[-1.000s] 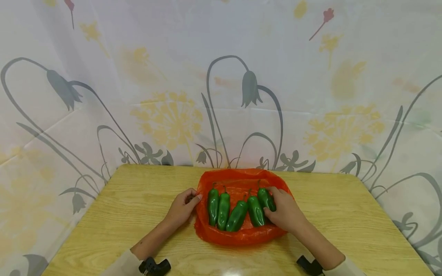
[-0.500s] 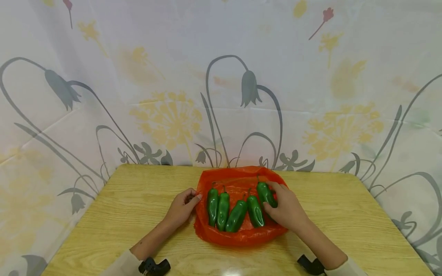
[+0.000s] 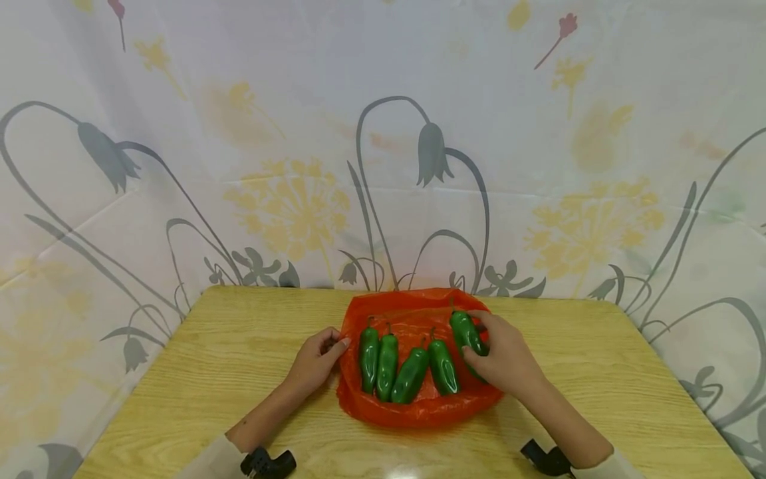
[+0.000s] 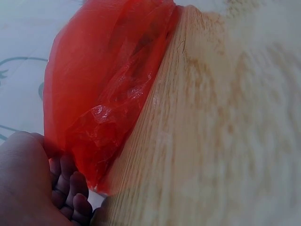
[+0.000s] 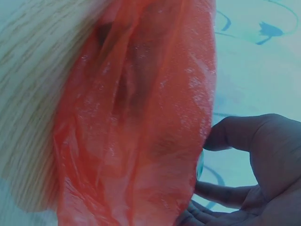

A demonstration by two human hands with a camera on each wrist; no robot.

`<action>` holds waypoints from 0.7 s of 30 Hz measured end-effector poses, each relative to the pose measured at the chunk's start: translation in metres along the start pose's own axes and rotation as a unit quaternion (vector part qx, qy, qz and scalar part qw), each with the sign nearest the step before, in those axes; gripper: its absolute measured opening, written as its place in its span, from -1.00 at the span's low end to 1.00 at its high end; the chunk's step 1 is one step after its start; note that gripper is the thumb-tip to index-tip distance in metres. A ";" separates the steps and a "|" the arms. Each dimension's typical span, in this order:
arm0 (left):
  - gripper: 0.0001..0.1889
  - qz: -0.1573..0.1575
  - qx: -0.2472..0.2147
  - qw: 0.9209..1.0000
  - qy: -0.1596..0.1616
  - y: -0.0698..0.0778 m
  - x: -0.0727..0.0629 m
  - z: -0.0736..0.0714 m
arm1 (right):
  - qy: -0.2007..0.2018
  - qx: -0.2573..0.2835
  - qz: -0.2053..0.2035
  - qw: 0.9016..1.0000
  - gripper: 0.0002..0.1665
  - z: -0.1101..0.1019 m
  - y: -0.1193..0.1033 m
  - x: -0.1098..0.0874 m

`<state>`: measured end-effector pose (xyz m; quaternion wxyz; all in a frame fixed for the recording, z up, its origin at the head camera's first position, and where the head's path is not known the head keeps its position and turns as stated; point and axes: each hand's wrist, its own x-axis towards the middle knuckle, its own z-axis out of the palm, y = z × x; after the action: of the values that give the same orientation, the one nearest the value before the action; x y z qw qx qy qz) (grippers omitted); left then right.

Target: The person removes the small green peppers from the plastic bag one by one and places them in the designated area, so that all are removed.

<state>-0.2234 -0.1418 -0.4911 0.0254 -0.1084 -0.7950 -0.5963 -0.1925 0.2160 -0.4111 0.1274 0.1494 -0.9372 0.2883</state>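
Observation:
An opened red plastic bag [image 3: 419, 414] lies on the table with several green peppers in it, side by side, stems pointing to the back. My left hand [image 3: 319, 359] pinches the bag's left rim between thumb and fingers; in the left wrist view the curled fingers meet the red film [image 4: 103, 80]. At the bag's right side my right hand [image 3: 499, 352] grips the rightmost green pepper [image 3: 468, 334] between thumb and fingers, tilted and apart from its neighbour [image 3: 443, 368]. In the right wrist view the bag wall [image 5: 141, 117] hides most of that pepper.
The wooden table [image 3: 227, 346] extends to both sides of the bag. A white curtain with printed flowers [image 3: 395, 199] hangs right behind the table's back edge. Black wrist mounts [image 3: 267, 462] sit at both cuffs.
The right hand has lifted the rightmost pepper off its neighbour and shifted it slightly to the right. The left hand has stayed at the bag's left rim.

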 end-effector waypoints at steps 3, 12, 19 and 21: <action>-0.87 0.002 -0.001 1.000 0.000 0.001 -0.001 0.000 | -0.002 0.007 0.004 1.000 -0.30 -0.004 -0.001 0.000; -0.88 -0.001 0.006 1.000 -0.002 -0.001 0.001 -0.001 | 0.001 0.023 0.023 0.999 -0.27 -0.019 0.000 0.002; -0.87 -0.003 0.010 1.000 -0.005 -0.001 0.001 -0.001 | 0.000 0.040 0.033 0.999 -0.27 -0.026 0.005 0.004; -0.86 -0.002 0.010 1.000 -0.006 -0.001 0.001 -0.001 | 0.000 0.045 0.039 0.998 -0.26 -0.028 0.007 0.004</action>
<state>-0.2243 -0.1433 -0.4916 0.0211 -0.1101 -0.8013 -0.5876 -0.1943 0.2369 -0.3908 0.1088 0.1183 -0.9284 0.3351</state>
